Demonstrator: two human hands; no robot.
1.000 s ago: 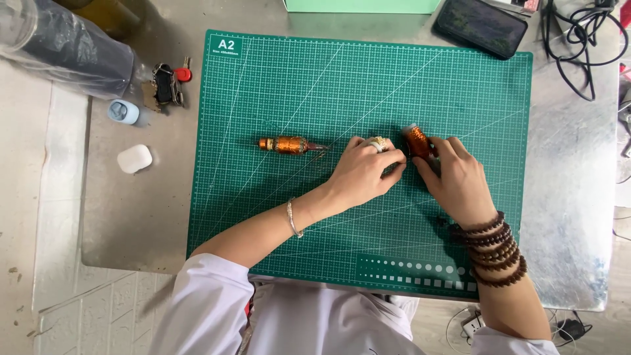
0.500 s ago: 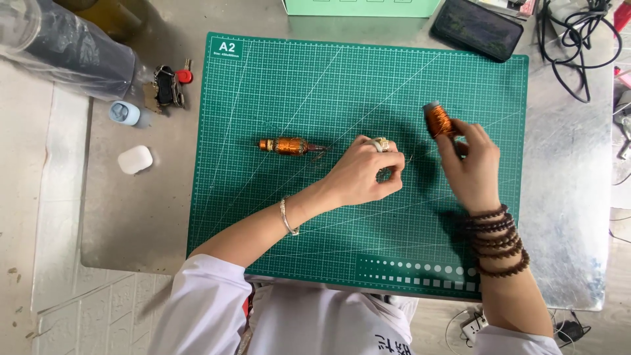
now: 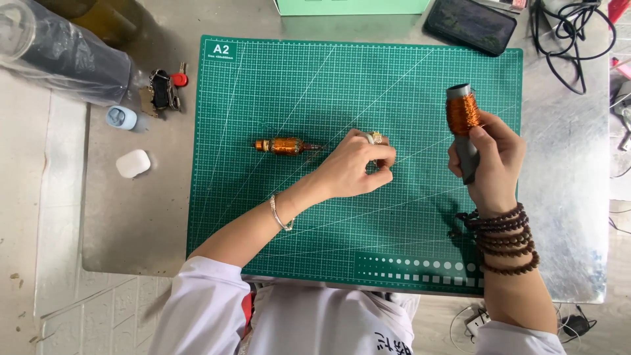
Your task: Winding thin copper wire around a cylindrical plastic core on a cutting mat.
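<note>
right hand [image 3: 491,164] is now lifting the copper-wire spool [image 3: 461,117] clear of the green cutting mat [image 3: 420,263] — fingers clamped on its grey core | left hand [image 3: 358,165] is staying mid-mat, fingertips pinched together — around what, cannot tell | wound armature [image 3: 286,146] is lying left of it, untouched

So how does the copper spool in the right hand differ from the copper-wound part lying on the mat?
The spool is held upright in the right hand, above the mat; the wound part lies flat on the mat, untouched, left of the left hand. The spool sits on a grey tube; the wound part has a thin shaft poking out. The spool looks thicker. Both carry shiny copper-coloured winding.
</note>
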